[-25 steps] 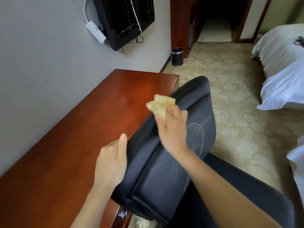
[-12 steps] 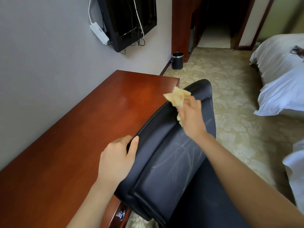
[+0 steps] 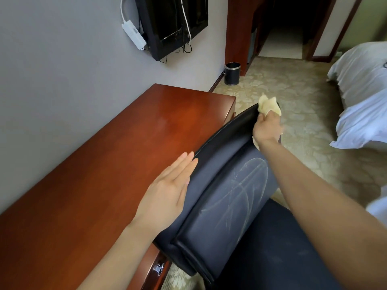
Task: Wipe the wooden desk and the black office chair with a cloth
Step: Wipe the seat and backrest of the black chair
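The black office chair (image 3: pixel 226 197) stands with its backrest close along the front edge of the wooden desk (image 3: pixel 100 164), which runs against the wall. The right hand (image 3: pixel 267 127) is at the far end of the backrest's top edge, fingers curled round a bunched yellow cloth (image 3: pixel 269 105); part of the cloth sticks up above the knuckles and a fold shows below the wrist. This grip keeps a wad of fabric pressed on the narrow rim, which suits wiping along an edge rather than a broad face. The left hand (image 3: pixel 169 191) lies with fingers straight and together, flat against the near part of the same top edge, on the side facing the desk. It holds nothing; its likely purpose is to steady the backrest so the chair does not turn or roll under the wiping pressure. Pale arc-shaped streaks on the front cushion of the backrest suggest that this face has been passed over, while the seat at the lower right shows light specks and probably remains to be done. Whether the desk top has been wiped cannot be judged from its sheen.
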### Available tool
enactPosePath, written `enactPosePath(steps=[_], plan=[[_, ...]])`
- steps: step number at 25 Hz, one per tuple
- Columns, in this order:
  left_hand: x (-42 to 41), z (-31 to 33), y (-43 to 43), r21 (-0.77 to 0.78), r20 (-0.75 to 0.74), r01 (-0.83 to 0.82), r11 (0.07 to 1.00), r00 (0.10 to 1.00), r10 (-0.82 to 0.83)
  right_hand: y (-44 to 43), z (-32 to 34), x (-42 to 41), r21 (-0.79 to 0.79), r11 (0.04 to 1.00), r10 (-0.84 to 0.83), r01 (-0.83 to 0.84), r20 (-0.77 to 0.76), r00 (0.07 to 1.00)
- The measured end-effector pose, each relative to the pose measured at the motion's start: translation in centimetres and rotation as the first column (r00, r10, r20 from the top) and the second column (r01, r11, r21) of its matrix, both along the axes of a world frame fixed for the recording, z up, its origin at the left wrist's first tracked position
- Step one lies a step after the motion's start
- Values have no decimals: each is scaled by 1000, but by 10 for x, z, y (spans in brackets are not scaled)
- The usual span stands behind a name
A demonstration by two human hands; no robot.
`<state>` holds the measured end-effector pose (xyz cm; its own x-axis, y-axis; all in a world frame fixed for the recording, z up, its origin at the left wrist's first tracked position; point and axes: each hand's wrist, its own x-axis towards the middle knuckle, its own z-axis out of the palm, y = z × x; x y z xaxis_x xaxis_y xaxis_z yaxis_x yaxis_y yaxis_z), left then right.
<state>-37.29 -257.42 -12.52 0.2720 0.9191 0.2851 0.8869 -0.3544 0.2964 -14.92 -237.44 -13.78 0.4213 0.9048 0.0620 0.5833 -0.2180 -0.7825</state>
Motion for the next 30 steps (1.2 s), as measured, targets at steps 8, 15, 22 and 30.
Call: enactPosePath(steps=[8,15,22,30], plan=[[-5,0,0,30,318,24,999,947,-32,-152,-18,-99,358,859,317,-367,191,929],[-11,-12,-38,80,367,-7,997,930,-23,-231,-55,-108,395,782,438,-481,199,877],[-25,-33,-74,-72,171,-23,997,985,35,-263,-95,-101,369,738,502,-564,258,825],[-25,-35,-74,-130,183,-42,991,981,66,-197,-34,-114,309,926,253,-218,-79,964]])
